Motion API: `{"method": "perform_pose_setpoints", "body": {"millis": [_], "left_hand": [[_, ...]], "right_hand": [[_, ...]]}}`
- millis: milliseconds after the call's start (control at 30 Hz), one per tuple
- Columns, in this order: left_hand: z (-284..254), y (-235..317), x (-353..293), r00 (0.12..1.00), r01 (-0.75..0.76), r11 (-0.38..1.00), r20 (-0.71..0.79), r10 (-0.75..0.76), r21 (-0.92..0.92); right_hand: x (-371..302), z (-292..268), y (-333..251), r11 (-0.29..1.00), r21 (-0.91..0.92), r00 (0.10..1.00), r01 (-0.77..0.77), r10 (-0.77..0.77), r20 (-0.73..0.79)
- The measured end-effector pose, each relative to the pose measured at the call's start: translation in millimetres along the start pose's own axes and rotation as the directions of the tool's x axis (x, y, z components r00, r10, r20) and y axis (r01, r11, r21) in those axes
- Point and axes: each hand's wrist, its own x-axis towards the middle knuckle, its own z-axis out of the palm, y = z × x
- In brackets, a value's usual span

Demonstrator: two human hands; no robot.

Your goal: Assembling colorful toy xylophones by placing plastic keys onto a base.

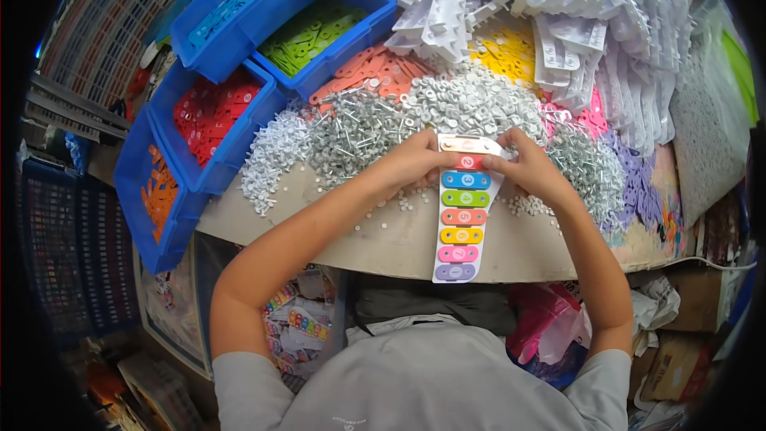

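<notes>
A toy xylophone (461, 223) lies lengthwise at the table's near edge, its white base carrying several coloured bars from red through blue, green, coral, yellow and pink to purple. The strip at its far end shows bare white. My left hand (419, 161) grips the left side near the red bar (467, 162), thumb on that bar's left end. From the other side my right hand (527, 164) pinches the bar's right end, fingers closed around the base's edge. The fingertips beneath are partly hidden.
Piles of screws (355, 132), white washers (471, 104) and purple bars (634, 179) ring the work spot. Blue bins (279, 88) with coloured bars stand left. White plastic bases (558, 0) are heaped at the back. A box of finished xylophones (307, 323) sits below the table.
</notes>
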Motion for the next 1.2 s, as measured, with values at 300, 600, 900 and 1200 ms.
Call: {"method": "perform_pose_setpoints", "body": {"millis": [300,600,900,1200], "left_hand": [[5,-9,7,0.998,-0.036,0.998,-0.044,0.034,-0.056],[13,-40,23,0.933,-0.261,0.961,-0.231,0.277,0.096],[-36,-48,-122,0.392,-0.245,0.675,-0.566,0.725,0.696],[-92,-105,-192,0.311,0.231,0.515,-0.565,0.765,0.825]], "right_hand": [[9,-5,-14,0.985,-0.139,0.987,-0.100,0.116,0.108],[-3,17,10,0.928,-0.326,0.962,0.178,-0.234,-0.142],[-118,-26,99,0.926,-0.359,0.461,0.120,-0.372,-0.806],[-172,-81,230,0.837,-0.508,0.616,-0.201,-0.296,-0.731]]}}
